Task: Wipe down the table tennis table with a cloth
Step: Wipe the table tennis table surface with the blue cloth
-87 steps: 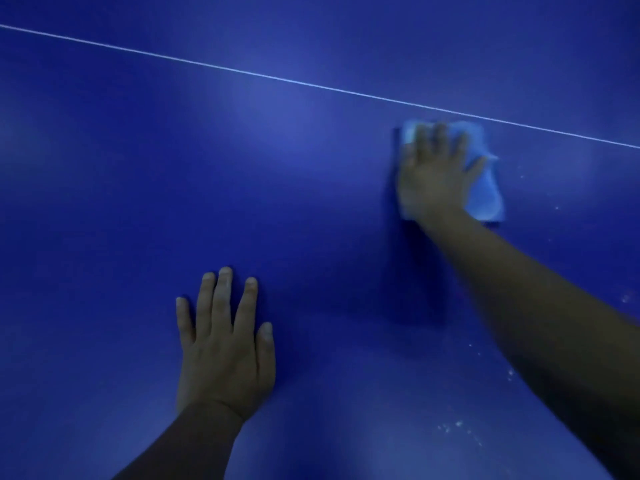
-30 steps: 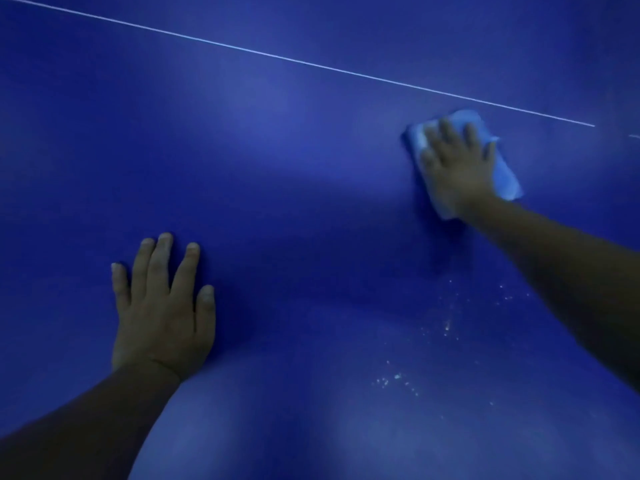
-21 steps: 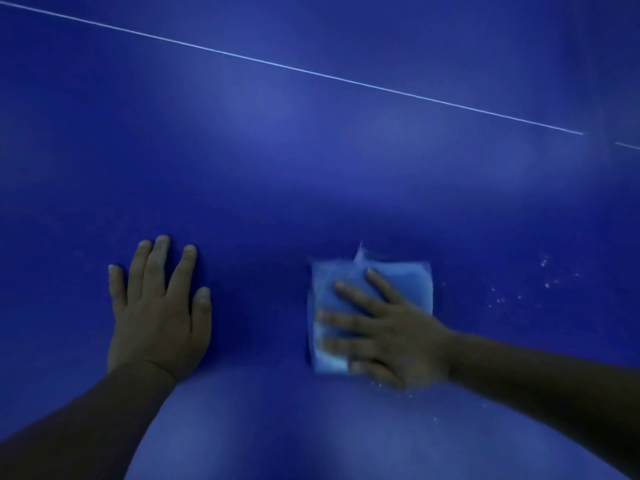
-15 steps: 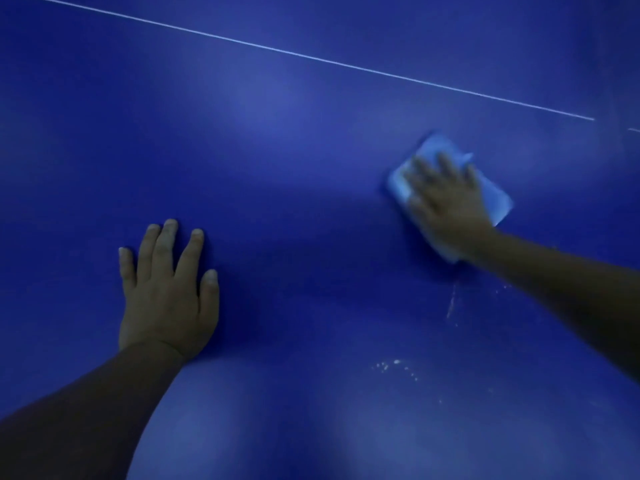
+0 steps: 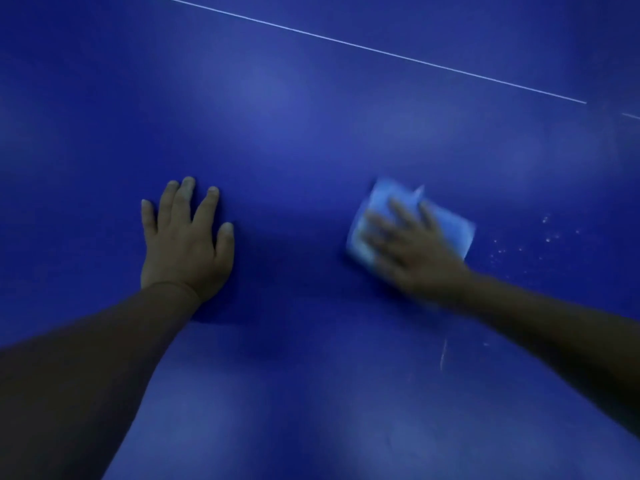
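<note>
The dark blue table tennis table [image 5: 294, 109] fills the whole view. A folded light blue cloth [image 5: 446, 223] lies flat on it at centre right. My right hand [image 5: 412, 251] presses on the cloth with spread, straight fingers and looks blurred by motion. My left hand [image 5: 185, 240] rests flat on the bare table at centre left, fingers straight and slightly spread, holding nothing.
A thin white line [image 5: 367, 48] crosses the table diagonally at the top. Small pale specks [image 5: 533, 244] dot the surface to the right of the cloth. A short pale streak [image 5: 443, 355] shows below my right forearm.
My right hand has slid the cloth back toward me and leftward from near the white line. My left hand stays planted flat; the view has shifted slightly.
</note>
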`<state>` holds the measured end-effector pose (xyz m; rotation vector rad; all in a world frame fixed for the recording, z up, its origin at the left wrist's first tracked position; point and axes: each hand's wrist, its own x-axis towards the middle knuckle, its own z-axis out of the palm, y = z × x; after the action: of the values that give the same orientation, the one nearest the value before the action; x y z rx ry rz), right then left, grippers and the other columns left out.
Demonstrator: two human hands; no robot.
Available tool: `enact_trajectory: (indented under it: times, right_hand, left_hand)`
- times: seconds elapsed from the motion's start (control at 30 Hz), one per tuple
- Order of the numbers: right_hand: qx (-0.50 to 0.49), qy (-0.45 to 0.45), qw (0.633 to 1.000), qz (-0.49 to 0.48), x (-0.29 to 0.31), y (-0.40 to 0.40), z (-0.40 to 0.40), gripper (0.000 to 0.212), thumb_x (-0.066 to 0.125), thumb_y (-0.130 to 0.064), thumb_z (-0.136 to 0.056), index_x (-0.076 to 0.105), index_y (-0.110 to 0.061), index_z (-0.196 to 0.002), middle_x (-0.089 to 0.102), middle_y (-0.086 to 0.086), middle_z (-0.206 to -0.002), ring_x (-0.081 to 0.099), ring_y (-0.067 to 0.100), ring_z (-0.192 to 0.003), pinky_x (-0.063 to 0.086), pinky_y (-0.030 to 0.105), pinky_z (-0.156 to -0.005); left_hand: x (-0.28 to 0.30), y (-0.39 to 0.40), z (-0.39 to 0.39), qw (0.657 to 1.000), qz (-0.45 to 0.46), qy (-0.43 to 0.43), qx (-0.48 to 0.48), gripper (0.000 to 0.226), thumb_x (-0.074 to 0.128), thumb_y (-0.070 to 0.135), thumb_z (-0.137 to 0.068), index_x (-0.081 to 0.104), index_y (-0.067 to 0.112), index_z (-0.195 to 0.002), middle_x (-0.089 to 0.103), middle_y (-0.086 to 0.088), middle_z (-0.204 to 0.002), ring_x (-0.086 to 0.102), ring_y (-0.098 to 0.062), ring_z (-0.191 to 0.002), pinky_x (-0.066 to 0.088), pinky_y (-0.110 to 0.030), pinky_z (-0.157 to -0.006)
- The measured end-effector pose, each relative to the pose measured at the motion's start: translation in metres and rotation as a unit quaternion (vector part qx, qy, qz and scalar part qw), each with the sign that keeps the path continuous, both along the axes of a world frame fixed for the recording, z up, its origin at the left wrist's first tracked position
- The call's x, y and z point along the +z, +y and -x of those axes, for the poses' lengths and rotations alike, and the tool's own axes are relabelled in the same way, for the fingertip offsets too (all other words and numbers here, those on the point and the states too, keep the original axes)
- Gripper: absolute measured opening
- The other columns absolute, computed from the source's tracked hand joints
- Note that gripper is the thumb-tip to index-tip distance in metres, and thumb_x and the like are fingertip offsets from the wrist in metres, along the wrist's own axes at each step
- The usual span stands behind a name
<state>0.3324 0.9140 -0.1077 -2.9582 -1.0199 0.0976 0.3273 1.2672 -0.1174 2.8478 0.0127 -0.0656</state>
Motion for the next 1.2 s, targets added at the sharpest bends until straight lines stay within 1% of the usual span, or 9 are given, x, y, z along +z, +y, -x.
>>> enact_trajectory:
  times: [0.13, 0.3, 0.37, 0.5, 0.6, 0.87, 0.97, 1.1, 1.2]
  right_hand:
    - [-0.284, 0.005, 0.959, -0.001, 0.001, 0.024, -0.056, 0.051, 0.02, -0.043, -0.106, 0.022, -0.033, -0.156, 0.016, -0.004, -0.166, 0.006, 0.031, -0.153, 0.005, 0.059, -0.118]
    - [0.165, 0.022, 0.986, 0.001, -0.012, 0.032, 0.09, 0.047, 0.034, -0.045, -0.103, 0.048, -0.029, -0.145, 0.038, 0.003, -0.158, 0.022, 0.042, -0.148, 0.014, 0.069, -0.113]
    - [0.204, 0.036, 0.978, 0.033, -0.005, -0.002, 0.099, 0.048, 0.035, -0.046, -0.103, 0.05, -0.029, -0.144, 0.038, 0.002, -0.157, 0.022, 0.042, -0.148, 0.014, 0.065, -0.115]
    - [-0.243, 0.003, 0.97, 0.003, 0.003, -0.04, 0.048, 0.048, 0.029, -0.047, -0.103, 0.029, -0.036, -0.15, 0.029, 0.0, -0.162, 0.018, 0.033, -0.151, 0.013, 0.059, -0.116]
    - [-0.359, 0.013, 0.933, -0.01, 0.001, -0.019, 0.064, 0.053, 0.02, -0.049, -0.104, 0.025, -0.034, -0.155, 0.018, -0.005, -0.165, 0.006, 0.03, -0.153, 0.006, 0.058, -0.117]
    - [0.105, 0.052, 0.993, -0.004, -0.007, 0.039, 0.276, 0.041, 0.037, -0.047, -0.102, 0.052, -0.035, -0.139, 0.039, -0.002, -0.157, 0.025, 0.038, -0.148, 0.015, 0.065, -0.115]
    - [-0.122, 0.01, 0.992, 0.007, 0.0, 0.015, 0.223, 0.052, 0.032, -0.045, -0.1, 0.046, -0.028, -0.146, 0.042, 0.006, -0.155, 0.03, 0.042, -0.145, 0.023, 0.068, -0.11]
    - [-0.496, 0.033, 0.866, -0.046, -0.002, 0.042, 0.195, 0.053, 0.023, -0.05, -0.105, 0.022, -0.037, -0.156, 0.013, -0.008, -0.166, 0.001, 0.029, -0.153, -0.001, 0.061, -0.118]
    - [-0.451, 0.006, 0.891, -0.038, -0.006, 0.122, 0.236, 0.053, 0.027, -0.044, -0.102, 0.034, -0.032, -0.153, 0.023, -0.001, -0.164, 0.012, 0.038, -0.151, 0.006, 0.067, -0.115]
  left_hand:
    - [-0.002, 0.004, 0.001, 1.0, 0.018, -0.007, -0.007, 0.074, 0.022, 0.056, -0.093, 0.036, 0.013, -0.152, 0.021, -0.014, -0.162, 0.007, -0.028, -0.152, -0.005, -0.052, -0.122]
    - [-0.004, 0.011, -0.001, 0.997, 0.069, -0.014, -0.008, 0.083, 0.02, 0.064, -0.088, 0.04, 0.013, -0.15, 0.023, -0.014, -0.161, 0.009, -0.029, -0.152, -0.007, -0.052, -0.12]
    - [-0.003, 0.011, -0.002, 0.996, 0.091, -0.009, -0.008, 0.087, 0.019, 0.066, -0.085, 0.04, 0.012, -0.15, 0.023, -0.015, -0.162, 0.009, -0.03, -0.152, -0.008, -0.051, -0.12]
    - [0.008, 0.013, 0.015, 0.981, 0.191, -0.022, 0.003, 0.083, 0.028, 0.058, -0.087, 0.04, 0.005, -0.149, 0.022, -0.019, -0.161, 0.009, -0.033, -0.152, -0.001, -0.053, -0.122]
    - [0.014, 0.01, 0.063, 0.98, 0.193, -0.022, -0.047, 0.071, 0.032, 0.048, -0.093, 0.045, 0.003, -0.145, 0.029, -0.02, -0.158, 0.017, -0.036, -0.15, 0.005, -0.054, -0.122]
    - [0.02, 0.035, 0.235, 0.972, 0.078, -0.006, -0.219, 0.061, 0.026, 0.042, -0.103, 0.055, -0.001, -0.136, 0.043, -0.02, -0.151, 0.031, -0.035, -0.145, 0.014, -0.052, -0.121]
    - [0.019, 0.054, 0.273, 0.972, 0.043, 0.027, -0.229, 0.063, 0.023, 0.045, -0.103, 0.049, 0.003, -0.143, 0.035, -0.015, -0.157, 0.023, -0.031, -0.149, 0.01, -0.049, -0.122]
    - [0.016, 0.061, 0.287, 0.974, 0.033, 0.057, -0.217, 0.062, 0.029, 0.04, -0.1, 0.04, 0.001, -0.147, 0.029, -0.014, -0.159, 0.017, -0.028, -0.151, 0.008, -0.044, -0.122]
    - [0.016, 0.061, 0.286, 0.971, 0.017, 0.066, -0.229, 0.063, 0.032, 0.037, -0.096, 0.042, 0.0, -0.147, 0.028, -0.013, -0.159, 0.017, -0.027, -0.15, 0.005, -0.041, -0.123]
